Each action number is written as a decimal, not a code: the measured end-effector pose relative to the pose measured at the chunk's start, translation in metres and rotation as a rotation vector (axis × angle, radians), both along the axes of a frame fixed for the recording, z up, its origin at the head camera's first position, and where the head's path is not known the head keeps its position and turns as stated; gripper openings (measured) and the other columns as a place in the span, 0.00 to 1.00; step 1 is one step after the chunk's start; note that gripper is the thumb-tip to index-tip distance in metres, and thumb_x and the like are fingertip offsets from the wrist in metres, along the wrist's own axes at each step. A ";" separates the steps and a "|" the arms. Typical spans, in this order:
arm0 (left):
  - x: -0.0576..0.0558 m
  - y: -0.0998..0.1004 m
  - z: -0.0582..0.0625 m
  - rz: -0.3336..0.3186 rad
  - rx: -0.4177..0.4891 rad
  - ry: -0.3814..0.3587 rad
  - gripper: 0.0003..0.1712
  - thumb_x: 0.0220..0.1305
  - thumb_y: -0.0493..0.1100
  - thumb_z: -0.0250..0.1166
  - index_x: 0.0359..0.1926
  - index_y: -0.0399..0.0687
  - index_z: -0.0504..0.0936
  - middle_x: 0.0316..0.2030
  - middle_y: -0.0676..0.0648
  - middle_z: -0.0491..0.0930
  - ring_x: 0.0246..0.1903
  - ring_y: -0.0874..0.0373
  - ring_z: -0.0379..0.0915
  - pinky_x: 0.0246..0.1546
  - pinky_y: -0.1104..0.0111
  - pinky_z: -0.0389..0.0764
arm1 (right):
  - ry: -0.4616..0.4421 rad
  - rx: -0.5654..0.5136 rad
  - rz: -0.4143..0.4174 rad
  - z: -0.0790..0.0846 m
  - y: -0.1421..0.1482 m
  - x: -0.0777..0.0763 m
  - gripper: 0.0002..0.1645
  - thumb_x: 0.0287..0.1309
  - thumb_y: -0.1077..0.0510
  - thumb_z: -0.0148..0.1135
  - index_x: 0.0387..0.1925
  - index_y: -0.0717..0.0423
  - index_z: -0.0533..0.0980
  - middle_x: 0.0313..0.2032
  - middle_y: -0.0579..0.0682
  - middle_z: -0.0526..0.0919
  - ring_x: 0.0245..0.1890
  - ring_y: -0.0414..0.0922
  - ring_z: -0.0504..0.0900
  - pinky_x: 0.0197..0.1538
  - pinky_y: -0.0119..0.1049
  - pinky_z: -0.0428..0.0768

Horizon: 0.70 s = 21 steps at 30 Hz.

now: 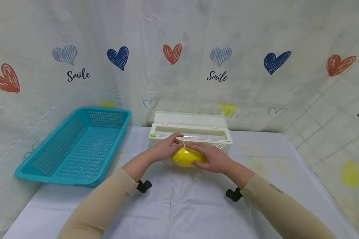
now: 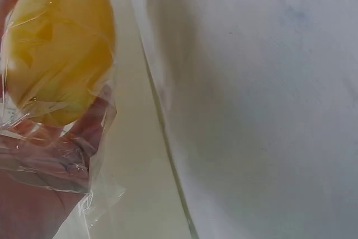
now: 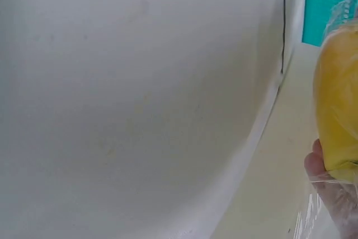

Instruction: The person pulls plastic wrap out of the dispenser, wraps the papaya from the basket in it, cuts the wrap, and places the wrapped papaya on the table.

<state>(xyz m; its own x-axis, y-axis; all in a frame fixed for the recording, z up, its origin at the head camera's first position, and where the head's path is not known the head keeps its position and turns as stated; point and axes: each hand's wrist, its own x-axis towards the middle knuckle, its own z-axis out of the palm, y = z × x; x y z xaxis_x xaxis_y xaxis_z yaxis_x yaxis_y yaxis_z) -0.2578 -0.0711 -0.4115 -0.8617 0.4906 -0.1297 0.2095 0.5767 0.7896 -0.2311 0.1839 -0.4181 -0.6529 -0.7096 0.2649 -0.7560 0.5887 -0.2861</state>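
Note:
Between both hands is a smooth yellow oval thing (image 1: 185, 158), like a large fruit, with clear cling film (image 2: 45, 163) over it. My left hand (image 1: 165, 148) grips its left end, fingers toward the top. On the other side my right hand (image 1: 214, 158) holds it, fingers over the top and thumb low on the near side. Right behind the hands stands a white cling film dispenser (image 1: 228, 142), its lid (image 1: 191, 119) raised and a film roll (image 1: 201, 136) inside. In the right wrist view, loose film hangs around the right fingers (image 3: 317, 163).
A turquoise perforated basket (image 1: 103, 169) stands on the left of the white-covered table (image 1: 173, 205). A pale curtain (image 1: 179, 26) printed with hearts rises behind the table and along the right side. Black wrist mounts (image 1: 144, 186) sit under both forearms.

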 end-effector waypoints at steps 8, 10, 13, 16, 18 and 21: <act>0.006 0.000 0.007 0.012 0.018 0.015 0.31 0.72 0.62 0.54 0.71 0.65 0.62 0.63 0.48 0.72 0.55 0.51 0.73 0.56 0.55 0.77 | 0.016 0.021 0.033 0.001 -0.001 0.004 0.43 0.55 0.39 0.71 0.71 0.34 0.66 0.68 0.46 0.69 0.56 0.51 0.79 0.52 0.47 0.81; 0.007 0.001 0.007 0.012 0.020 0.020 0.30 0.72 0.62 0.54 0.71 0.64 0.63 0.63 0.48 0.71 0.55 0.51 0.73 0.56 0.55 0.77 | 0.020 0.029 0.029 0.002 -0.002 0.004 0.46 0.52 0.39 0.74 0.71 0.34 0.66 0.67 0.46 0.69 0.55 0.51 0.79 0.51 0.46 0.81; 0.009 0.000 0.008 0.010 0.024 0.025 0.30 0.73 0.62 0.52 0.70 0.62 0.63 0.63 0.48 0.71 0.55 0.51 0.74 0.55 0.56 0.78 | 0.025 0.038 0.017 0.003 -0.003 0.005 0.47 0.51 0.40 0.75 0.71 0.34 0.65 0.67 0.46 0.69 0.54 0.50 0.79 0.51 0.45 0.81; 0.011 -0.005 0.012 0.018 0.032 0.061 0.30 0.73 0.63 0.52 0.71 0.60 0.64 0.63 0.49 0.71 0.56 0.51 0.73 0.55 0.57 0.78 | 0.026 0.021 0.016 0.004 -0.004 0.005 0.46 0.51 0.43 0.74 0.71 0.34 0.65 0.66 0.46 0.70 0.53 0.50 0.79 0.51 0.45 0.81; 0.014 -0.009 0.016 0.037 0.007 0.138 0.31 0.72 0.64 0.52 0.70 0.61 0.65 0.64 0.53 0.71 0.58 0.53 0.72 0.55 0.55 0.78 | 0.026 0.000 0.025 0.005 -0.005 0.004 0.46 0.51 0.44 0.75 0.71 0.34 0.65 0.66 0.46 0.71 0.54 0.50 0.79 0.53 0.45 0.81; 0.022 -0.016 0.022 0.028 -0.067 0.338 0.31 0.69 0.65 0.56 0.68 0.63 0.69 0.63 0.58 0.72 0.61 0.57 0.69 0.59 0.54 0.75 | 0.015 -0.030 0.036 0.007 -0.005 0.005 0.46 0.51 0.44 0.75 0.71 0.34 0.65 0.66 0.46 0.72 0.55 0.49 0.79 0.54 0.45 0.80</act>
